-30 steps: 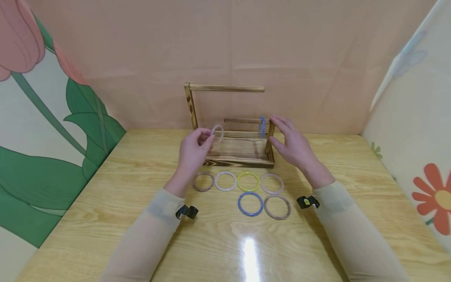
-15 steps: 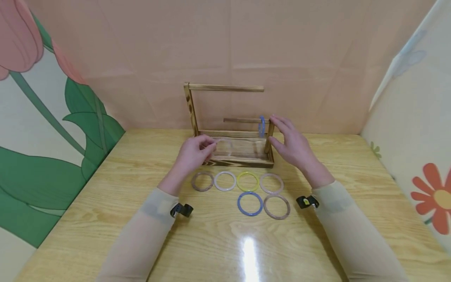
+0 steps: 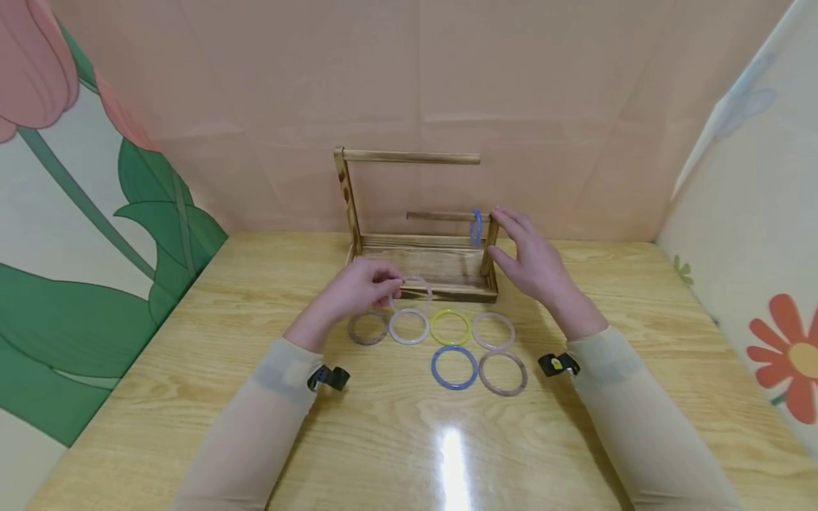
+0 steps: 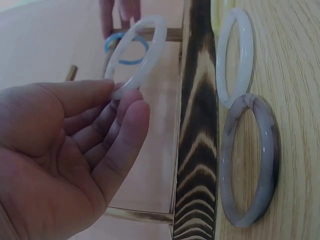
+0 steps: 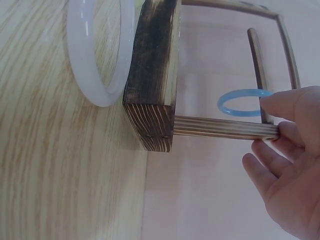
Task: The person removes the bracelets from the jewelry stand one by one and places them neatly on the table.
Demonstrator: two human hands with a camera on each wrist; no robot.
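My left hand (image 3: 367,284) pinches a translucent whitish bangle (image 4: 159,36) between thumb and fingertips, in front of the wooden stand's (image 3: 460,295) front edge. The held ring is tilted and apart from the rods. My right hand (image 3: 540,262) holds the top of the stand's short right post (image 5: 225,127), thumb on one side and fingers on the other. Beside that hand a blue bangle (image 5: 235,93) hangs on the lower rod (image 3: 437,216). The upper rod (image 3: 412,157) carries no bangle. Part of the tray's front left is hidden behind my left hand.
In front of the stand lie a marbled grey bangle (image 4: 270,150), a white one (image 4: 247,50), a yellow one (image 3: 450,312) and a pale pink one (image 3: 493,348). Nearer me are a blue bangle (image 3: 454,387) and a brownish one (image 3: 503,393).
My left hand has come down and slightly right with the whitish bangle, from in front of the stand's interior to its front edge. My right hand stays at the post.
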